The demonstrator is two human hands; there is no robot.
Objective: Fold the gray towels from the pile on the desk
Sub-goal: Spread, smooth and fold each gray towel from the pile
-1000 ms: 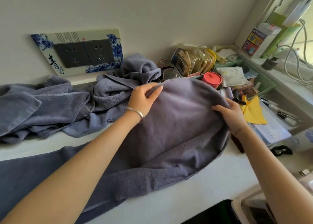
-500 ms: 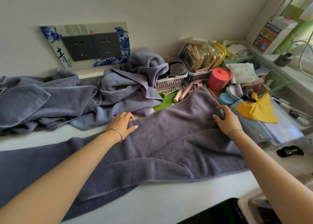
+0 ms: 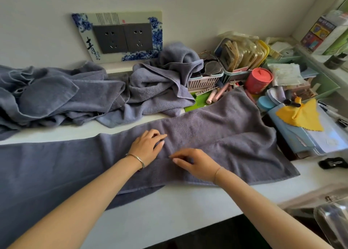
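Fingers (image 3: 160, 137) of my left hand (image 3: 146, 148) and right hand (image 3: 197, 165) lie relaxed, gripping nothing, on one gray towel (image 3: 235, 128) laid along the worktop (image 3: 169, 207). First fold looks begun. Behind that towel: crumpled pile (image 3: 56, 98), at least two, unfolded. Finished towels: none seen.

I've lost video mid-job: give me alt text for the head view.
The left hand and right hand rest on the middle of a long gray terry towel spread along the white desk. A rumpled pile of gray towels lies behind it against the wall, with cluttered plastic baskets to its right.
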